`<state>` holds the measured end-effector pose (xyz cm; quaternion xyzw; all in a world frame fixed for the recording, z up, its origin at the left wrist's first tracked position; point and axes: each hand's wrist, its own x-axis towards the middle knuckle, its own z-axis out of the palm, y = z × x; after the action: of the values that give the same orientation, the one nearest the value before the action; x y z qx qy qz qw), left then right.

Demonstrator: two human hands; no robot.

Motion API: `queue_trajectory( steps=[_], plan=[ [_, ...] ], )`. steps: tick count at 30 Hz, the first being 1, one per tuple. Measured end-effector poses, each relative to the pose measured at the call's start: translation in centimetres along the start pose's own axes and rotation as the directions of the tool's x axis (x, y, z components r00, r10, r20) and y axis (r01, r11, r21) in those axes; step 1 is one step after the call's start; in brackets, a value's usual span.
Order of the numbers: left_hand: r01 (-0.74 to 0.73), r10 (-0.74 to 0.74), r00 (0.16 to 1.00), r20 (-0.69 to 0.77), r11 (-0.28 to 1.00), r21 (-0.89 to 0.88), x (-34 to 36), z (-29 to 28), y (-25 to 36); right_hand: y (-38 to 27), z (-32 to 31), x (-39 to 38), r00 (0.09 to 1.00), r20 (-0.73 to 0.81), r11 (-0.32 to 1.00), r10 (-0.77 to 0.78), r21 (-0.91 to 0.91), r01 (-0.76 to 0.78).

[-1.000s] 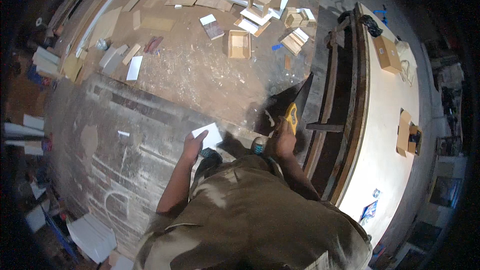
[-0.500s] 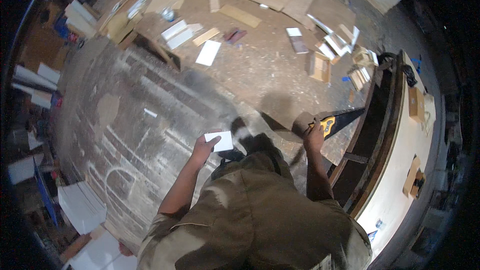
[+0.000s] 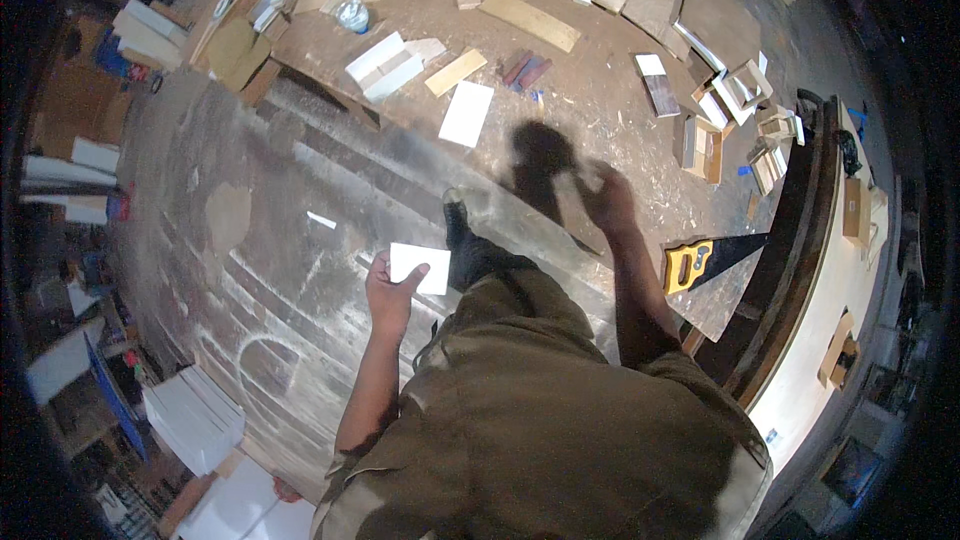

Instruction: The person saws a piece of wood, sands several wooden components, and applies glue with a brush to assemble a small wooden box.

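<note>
okay, i'm seeing left hand (image 3: 390, 300) grasping white panel (image 3: 421, 258); right hand (image 3: 607, 200) hovering empty, fingers loose, yellow-handled saw (image 3: 712, 258) lying nearer it, at its 4 o'clock, blade (image 3: 735, 250) pointing between 2 and 3.

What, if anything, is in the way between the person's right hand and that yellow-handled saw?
Nothing visible is. The saw lies on the brown surface, beside the right forearm, with no object between it and the right hand.
</note>
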<state>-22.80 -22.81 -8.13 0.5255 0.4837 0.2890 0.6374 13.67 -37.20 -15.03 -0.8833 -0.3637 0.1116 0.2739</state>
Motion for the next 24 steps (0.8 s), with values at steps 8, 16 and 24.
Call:
queue_trajectory(
  steps=[8,16,24],
  plan=[
    [0.011,-0.026,0.99,0.142,0.994,0.108,13.9,-0.5,9.3,-23.2,4.6,6.2,0.699,0.573,0.671,-0.428,0.72,-0.179],
    [0.379,-0.066,0.759,0.648,0.854,-0.357,23.9,0.2,13.9,-24.5,5.4,14.4,0.819,0.145,0.616,-0.554,0.734,0.286],
    [0.33,-0.359,0.67,0.649,0.928,0.172,30.6,3.9,17.1,-22.7,3.5,21.2,0.854,-0.143,0.716,-0.501,0.486,0.501]
  ],
)
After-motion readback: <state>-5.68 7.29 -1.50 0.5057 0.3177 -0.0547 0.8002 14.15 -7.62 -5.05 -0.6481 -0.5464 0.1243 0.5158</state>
